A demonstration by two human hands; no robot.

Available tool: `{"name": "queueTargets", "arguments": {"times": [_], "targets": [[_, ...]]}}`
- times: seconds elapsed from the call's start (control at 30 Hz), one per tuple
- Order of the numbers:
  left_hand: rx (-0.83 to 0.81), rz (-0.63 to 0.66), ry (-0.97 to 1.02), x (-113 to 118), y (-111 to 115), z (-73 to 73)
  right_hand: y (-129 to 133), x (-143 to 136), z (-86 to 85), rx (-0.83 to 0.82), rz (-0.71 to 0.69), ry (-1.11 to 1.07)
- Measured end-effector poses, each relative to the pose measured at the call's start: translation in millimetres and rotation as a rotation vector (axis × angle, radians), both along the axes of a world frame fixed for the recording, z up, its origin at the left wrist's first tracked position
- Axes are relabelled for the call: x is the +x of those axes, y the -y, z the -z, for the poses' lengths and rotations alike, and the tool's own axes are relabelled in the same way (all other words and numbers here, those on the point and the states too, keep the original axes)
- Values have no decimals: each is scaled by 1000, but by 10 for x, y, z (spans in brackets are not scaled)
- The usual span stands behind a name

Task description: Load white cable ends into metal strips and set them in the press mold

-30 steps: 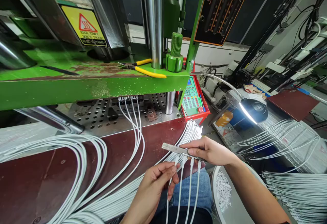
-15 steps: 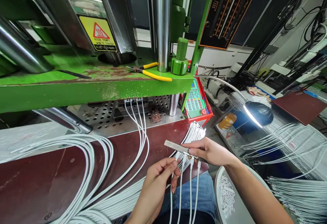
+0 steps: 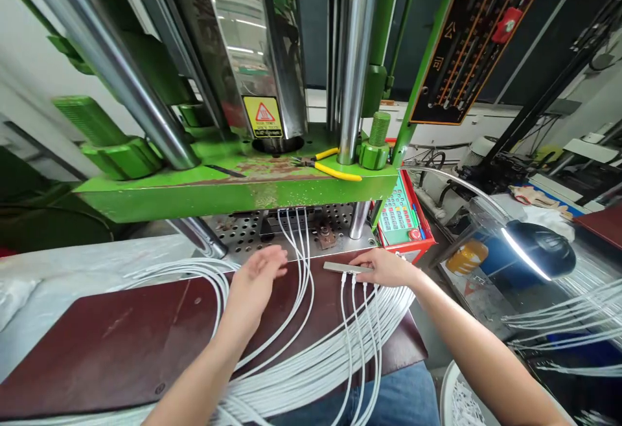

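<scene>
My right hand [image 3: 389, 267] grips a flat metal bar [image 3: 343, 267] above the brown board [image 3: 131, 329]. White connector ends [image 3: 354, 279] of several white cables [image 3: 347, 322] sit along the bar, and the cables hang down toward my lap. My left hand [image 3: 253, 280], fingers loosely spread with nothing in them, is over the board, left of more white cables [image 3: 305, 264]. Those run up to a dark metal mould [image 3: 282, 219] under the green press beam [image 3: 233, 196]. A thick bundle of white cables [image 3: 311, 371] crosses the board's front.
Yellow-handled pliers [image 3: 337, 171] lie on the press beam beside a steel column [image 3: 357, 76]. A red-framed control panel [image 3: 398, 209] stands at the right, near a lit lamp [image 3: 534, 254]. A white bucket [image 3: 447, 387] with small white pieces is at lower right.
My left hand has left the connector ends and moved up and left toward the press. My right hand has carried the metal bar with its cables forward over the board. The camera view has shifted.
</scene>
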State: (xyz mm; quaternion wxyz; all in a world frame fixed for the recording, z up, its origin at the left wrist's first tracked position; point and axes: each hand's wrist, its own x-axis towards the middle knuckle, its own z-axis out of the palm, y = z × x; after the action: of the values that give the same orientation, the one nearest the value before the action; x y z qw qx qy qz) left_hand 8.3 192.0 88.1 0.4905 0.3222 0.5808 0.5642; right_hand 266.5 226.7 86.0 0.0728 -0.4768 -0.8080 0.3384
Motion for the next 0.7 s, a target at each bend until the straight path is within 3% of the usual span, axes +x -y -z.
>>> {"name": "queueTargets", "arguments": {"times": [0.1, 0.23, 0.33, 0.5, 0.6, 0.7], "targets": [[-104, -99, 140, -40, -435, 112, 84, -250, 58, 298, -57, 178], [-208, 102, 345, 105, -782, 264, 182, -427, 119, 452, -141, 304], [-196, 215, 455, 166, -790, 255, 222, -426, 176, 533, -171, 326], [-159, 216, 549, 56, -640, 139, 208, -433, 155, 540, -201, 265], [-169, 198, 587, 16, -619, 108, -60, -605, 35, 504, -121, 146], [-171, 192, 615, 6, -630, 93, -531, -884, -50, 488, 53, 106]]}}
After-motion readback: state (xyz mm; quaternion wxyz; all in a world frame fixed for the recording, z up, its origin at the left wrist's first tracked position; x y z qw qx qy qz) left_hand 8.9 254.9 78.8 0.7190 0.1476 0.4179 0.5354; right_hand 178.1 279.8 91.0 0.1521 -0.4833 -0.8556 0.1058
